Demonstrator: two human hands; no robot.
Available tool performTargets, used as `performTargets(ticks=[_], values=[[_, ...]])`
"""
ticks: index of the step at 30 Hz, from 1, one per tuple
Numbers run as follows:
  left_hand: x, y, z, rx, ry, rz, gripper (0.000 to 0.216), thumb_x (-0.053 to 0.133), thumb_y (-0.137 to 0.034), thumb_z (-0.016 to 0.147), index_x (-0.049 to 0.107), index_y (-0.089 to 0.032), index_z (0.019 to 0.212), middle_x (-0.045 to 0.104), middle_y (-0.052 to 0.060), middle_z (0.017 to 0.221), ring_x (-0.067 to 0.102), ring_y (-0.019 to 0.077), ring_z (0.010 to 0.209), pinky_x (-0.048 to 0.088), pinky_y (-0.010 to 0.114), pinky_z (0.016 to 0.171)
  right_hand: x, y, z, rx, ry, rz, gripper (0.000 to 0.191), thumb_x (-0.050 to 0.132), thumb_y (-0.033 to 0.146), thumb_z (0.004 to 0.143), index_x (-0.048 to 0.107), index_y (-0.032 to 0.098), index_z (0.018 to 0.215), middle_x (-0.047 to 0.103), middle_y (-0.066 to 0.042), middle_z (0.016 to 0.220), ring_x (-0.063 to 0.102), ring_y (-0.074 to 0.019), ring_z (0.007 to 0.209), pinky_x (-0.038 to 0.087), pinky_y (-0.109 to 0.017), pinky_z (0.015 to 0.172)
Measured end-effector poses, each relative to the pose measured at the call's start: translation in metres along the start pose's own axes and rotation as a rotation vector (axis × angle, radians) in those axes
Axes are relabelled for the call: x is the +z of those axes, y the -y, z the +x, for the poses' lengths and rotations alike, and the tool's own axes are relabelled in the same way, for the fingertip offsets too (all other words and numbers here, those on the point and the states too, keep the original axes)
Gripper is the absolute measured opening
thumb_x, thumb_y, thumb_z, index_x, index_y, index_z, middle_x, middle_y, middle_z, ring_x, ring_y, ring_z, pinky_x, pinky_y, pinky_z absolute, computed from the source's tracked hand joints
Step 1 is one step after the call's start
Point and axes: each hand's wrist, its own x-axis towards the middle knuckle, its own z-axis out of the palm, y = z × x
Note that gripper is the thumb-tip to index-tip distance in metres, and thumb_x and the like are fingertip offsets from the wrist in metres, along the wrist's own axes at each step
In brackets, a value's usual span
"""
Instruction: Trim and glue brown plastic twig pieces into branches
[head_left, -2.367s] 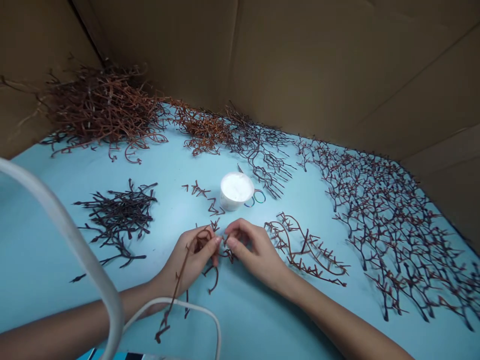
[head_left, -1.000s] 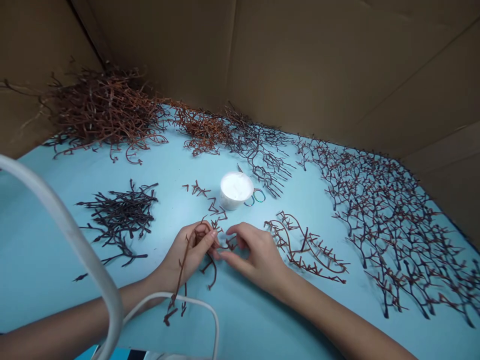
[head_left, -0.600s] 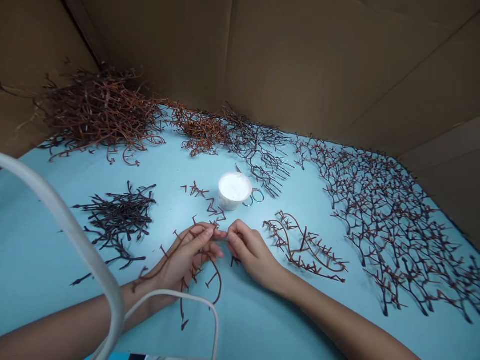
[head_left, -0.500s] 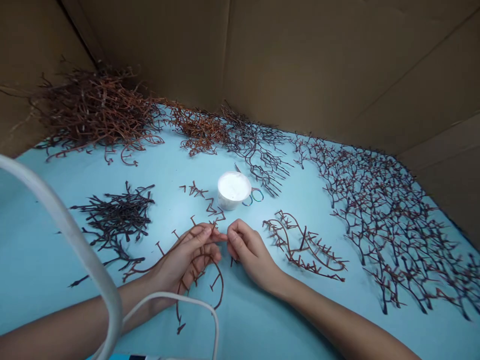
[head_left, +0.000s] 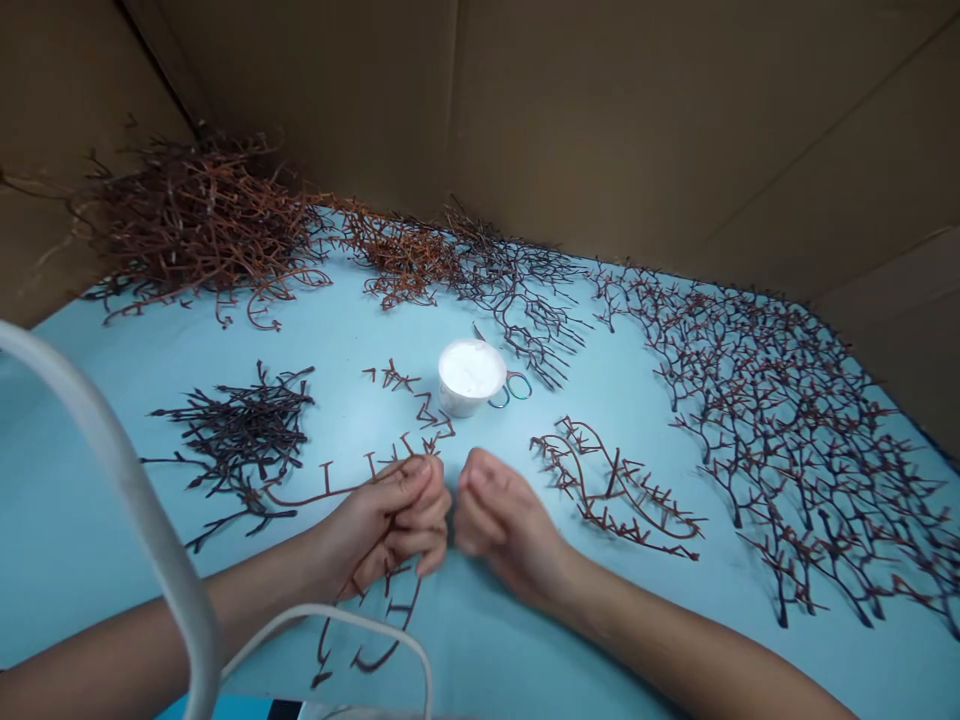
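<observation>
My left hand (head_left: 401, 525) is closed on thin brown plastic stems (head_left: 327, 491) with small T-shaped prongs. One stem sticks out to the left above the wrist, and curved ones hang below the palm. Close beside it on the right, my right hand (head_left: 506, 515) is curled shut, slightly blurred; whatever its fingers pinch is hidden. Just beyond the hands, a row of small brown prong pieces (head_left: 426, 412) lies on the table. Behind them stands a white cup (head_left: 463, 400) filled with something white. Scissors (head_left: 517, 386) lie partly behind the cup.
Dark stems (head_left: 244, 425) are heaped at left, loose brown stems (head_left: 615, 475) at right. Branched twigs (head_left: 795, 430) cover the far right. A large reddish-brown pile (head_left: 202, 220) fills the back left. White tubing (head_left: 142, 500) crosses the left foreground. Cardboard walls (head_left: 570, 110) enclose the back.
The fingers of both hands have curled in and a small gap has opened between them. The stems in my left hand have swung lower. The view has shifted slightly.
</observation>
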Motion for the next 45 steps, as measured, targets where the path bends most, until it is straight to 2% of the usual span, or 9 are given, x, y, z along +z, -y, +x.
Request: performTargets(ticks=[3,6,11,14,17,21,30,39,45], values=[[0.0,0.005,-0.004,-0.057,0.141,-0.016,0.037,0.051,-0.04,0.073,0.036,-0.016,0.049,0.02,-0.01,0.041,0.014,0.0012,0.03,0.036,0.018,0.035,-0.009,0.009,0.005,-0.056,-0.122,0.004,0.024,0.048,0.039,0.075,0.035,0.02,0.067,0.016,0.013,0.037,0.01,-0.0047,0.033,0.013,-0.017,0.036],[0.001,-0.001,-0.002,0.038,0.036,-0.03,0.033,0.049,-0.034,0.076,0.037,-0.016,0.051,0.021,-0.009,0.042,0.015,0.0016,0.03,0.035,0.017,0.036,-0.015,0.009,0.008,-0.019,-0.072,-0.132,0.023,0.04,0.04,0.079,0.037,0.02,0.068,0.016,0.012,0.037,0.01,-0.0053,0.034,0.015,-0.018,0.036],[-0.006,-0.024,0.005,0.166,-0.148,-0.01,0.033,0.031,-0.018,0.083,0.039,-0.014,0.052,0.025,-0.007,0.044,0.02,0.0024,0.032,0.039,0.018,0.043,-0.016,0.008,0.008,-0.136,-0.146,-0.775,0.023,0.036,0.034,0.082,0.05,0.016,0.074,0.034,0.006,0.05,0.032,-0.0072,0.045,0.029,-0.02,0.044],[-0.009,-0.033,0.004,0.245,-0.146,-0.003,0.034,0.025,-0.017,0.084,0.043,-0.014,0.056,0.026,-0.006,0.046,0.023,0.0026,0.033,0.039,0.019,0.044,-0.018,0.006,0.01,-0.285,-0.093,-1.108,0.025,0.032,0.023,0.084,0.05,0.015,0.098,0.05,-0.004,0.081,0.048,-0.0121,0.076,0.041,-0.026,0.07],[-0.009,-0.039,0.0,0.307,-0.149,0.015,0.038,0.021,-0.016,0.085,0.045,-0.014,0.056,0.027,-0.005,0.045,0.025,0.0029,0.033,0.039,0.018,0.042,-0.02,0.004,0.012,-0.416,0.036,-1.332,0.035,0.028,0.02,0.084,0.039,0.012,0.116,0.043,-0.013,0.112,0.039,-0.0164,0.105,0.035,-0.033,0.089],[-0.007,-0.048,-0.005,0.379,-0.175,0.029,0.04,0.018,-0.015,0.085,0.045,-0.014,0.055,0.026,-0.005,0.046,0.025,0.0028,0.033,0.039,0.018,0.042,-0.022,0.006,0.008,-0.544,0.034,-1.497,0.038,0.024,0.019,0.085,0.033,0.011,0.121,0.038,-0.015,0.121,0.033,-0.0171,0.114,0.033,-0.036,0.093],[0.003,-0.071,-0.017,0.614,-0.364,0.032,0.046,0.015,-0.014,0.085,0.046,-0.014,0.052,0.027,-0.004,0.045,0.026,0.0027,0.032,0.04,0.016,0.041,-0.022,-0.014,0.02,-0.471,0.318,-1.892,0.064,0.047,0.048,0.072,0.028,0.02,0.126,0.016,-0.015,0.137,0.011,-0.03,0.125,0.026,-0.048,0.094],[0.0,-0.076,-0.016,0.661,-0.43,0.024,0.045,0.016,-0.013,0.086,0.044,-0.014,0.051,0.033,-0.005,0.044,0.027,0.0032,0.031,0.044,0.018,0.047,0.008,-0.027,0.088,-0.458,0.008,-1.956,0.056,0.046,0.044,0.074,0.034,0.019,0.123,0.016,-0.016,0.136,0.009,-0.0315,0.125,0.02,-0.052,0.094],[-0.001,-0.073,-0.014,0.629,-0.381,0.033,0.043,0.017,-0.012,0.085,0.045,-0.013,0.052,0.035,-0.005,0.044,0.029,0.0028,0.031,0.046,0.019,0.048,0.019,-0.022,0.125,-0.388,-0.078,-1.976,0.039,0.039,0.033,0.081,0.045,0.011,0.113,0.029,-0.019,0.13,0.026,-0.0302,0.119,0.029,-0.044,0.092]])
